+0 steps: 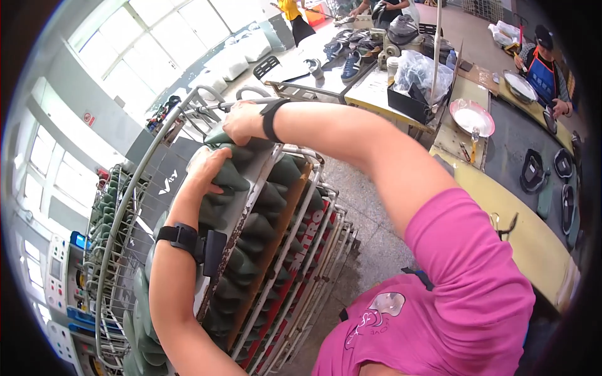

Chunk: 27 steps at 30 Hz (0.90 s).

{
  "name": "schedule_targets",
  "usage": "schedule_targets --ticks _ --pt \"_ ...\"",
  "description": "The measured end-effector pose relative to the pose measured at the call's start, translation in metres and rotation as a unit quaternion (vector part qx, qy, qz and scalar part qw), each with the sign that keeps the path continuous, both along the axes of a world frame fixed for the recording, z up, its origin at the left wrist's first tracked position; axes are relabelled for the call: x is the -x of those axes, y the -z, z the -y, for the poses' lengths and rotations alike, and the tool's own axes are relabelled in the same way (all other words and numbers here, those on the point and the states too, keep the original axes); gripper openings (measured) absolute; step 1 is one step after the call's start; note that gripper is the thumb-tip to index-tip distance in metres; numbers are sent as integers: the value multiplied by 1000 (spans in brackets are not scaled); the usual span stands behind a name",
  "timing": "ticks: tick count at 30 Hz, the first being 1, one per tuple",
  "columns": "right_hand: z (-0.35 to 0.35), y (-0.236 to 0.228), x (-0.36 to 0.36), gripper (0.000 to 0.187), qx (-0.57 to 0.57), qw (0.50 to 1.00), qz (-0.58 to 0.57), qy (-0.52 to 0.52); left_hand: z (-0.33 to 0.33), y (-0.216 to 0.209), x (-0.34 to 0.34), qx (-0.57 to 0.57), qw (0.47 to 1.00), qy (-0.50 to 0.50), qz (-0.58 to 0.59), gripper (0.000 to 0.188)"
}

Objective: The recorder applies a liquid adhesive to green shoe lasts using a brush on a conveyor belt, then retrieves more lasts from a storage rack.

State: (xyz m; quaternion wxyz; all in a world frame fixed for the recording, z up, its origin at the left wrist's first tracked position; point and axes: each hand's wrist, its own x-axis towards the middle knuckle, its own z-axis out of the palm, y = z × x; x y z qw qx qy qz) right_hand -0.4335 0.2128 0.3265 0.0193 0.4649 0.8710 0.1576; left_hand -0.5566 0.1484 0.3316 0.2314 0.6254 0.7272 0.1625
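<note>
A tall wheeled rack with white metal rails [251,203] stands at my left, its tiers packed with dark green shoe lasts. At its top tier my left hand [207,168] has its fingers curled over a green shoe last [231,178]. Just beyond it, close to the rack's far end, my right hand [242,123] is closed on another green last [217,135], which it partly hides. More lasts [256,230] show on the lower tiers, toes pointing outward. Both wrists wear black straps, and the left one carries a dark box-shaped device.
Behind this rack stands a second rack of green lasts [111,194] beside machines with control panels [58,269]. Across the aisle, a long workbench [501,213] bears a pink-rimmed basin [471,118] and shoe parts. A table ahead holds sneakers [351,65]. Co-workers are farther off.
</note>
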Motion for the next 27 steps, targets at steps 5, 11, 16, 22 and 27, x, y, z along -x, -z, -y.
schedule_targets --ticks 5,11,16,22,27 --pt "29 -31 -79 64 149 980 -131 -1 15 -7 -3 3 989 8 146 38" --pt "114 49 -222 70 282 786 -551 6 83 -11 25 -145 901 170 372 32" --pt "222 169 -303 55 387 411 -825 -34 156 -1 3 -144 804 170 552 38" --pt "379 266 -389 44 290 154 -941 81 183 102 -133 125 742 132 645 54" --pt "504 341 -459 41 154 67 -963 209 201 252 -305 465 596 153 637 58"
